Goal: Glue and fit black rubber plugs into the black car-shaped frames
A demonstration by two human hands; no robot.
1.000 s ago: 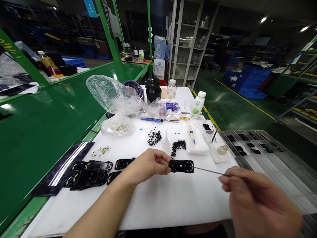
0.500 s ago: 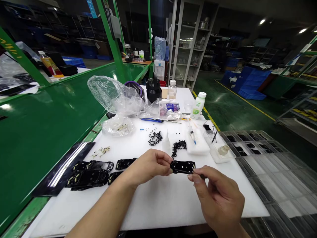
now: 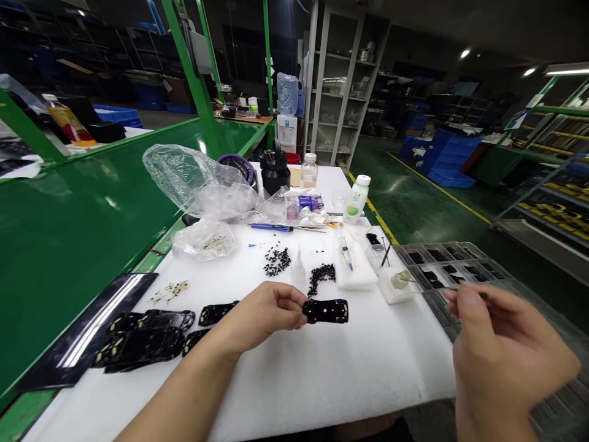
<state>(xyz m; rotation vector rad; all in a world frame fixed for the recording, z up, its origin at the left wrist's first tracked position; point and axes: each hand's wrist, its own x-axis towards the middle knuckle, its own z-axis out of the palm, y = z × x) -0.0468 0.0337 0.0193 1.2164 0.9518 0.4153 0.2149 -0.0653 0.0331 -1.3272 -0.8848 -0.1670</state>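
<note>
Pinched in my left hand (image 3: 269, 310) is the left end of a flat black car-shaped part (image 3: 327, 310), held over the white board (image 3: 331, 368). My right hand (image 3: 501, 344) is off to the right, beside the compartment tray, its thumb and fingers closed on a thin dark tool whose form is mostly hidden. Two piles of tiny black pieces (image 3: 277, 261) lie beyond the part, on either side of a small clear squeeze bottle (image 3: 298, 270). More black car-shaped parts (image 3: 140, 344) are at the left.
A compartment tray (image 3: 435, 248) with black pieces is at the right. A syringe (image 3: 346, 253) rests on a white foam block (image 3: 361, 276). Behind stand a white-green bottle (image 3: 356, 199), a black flask (image 3: 275, 175) and a plastic bag (image 3: 193, 178). Cream pieces (image 3: 170, 291) lie left.
My right hand has moved away from the black part, to the right. My left hand still holds the part. The view has shifted slightly to the right.
</note>
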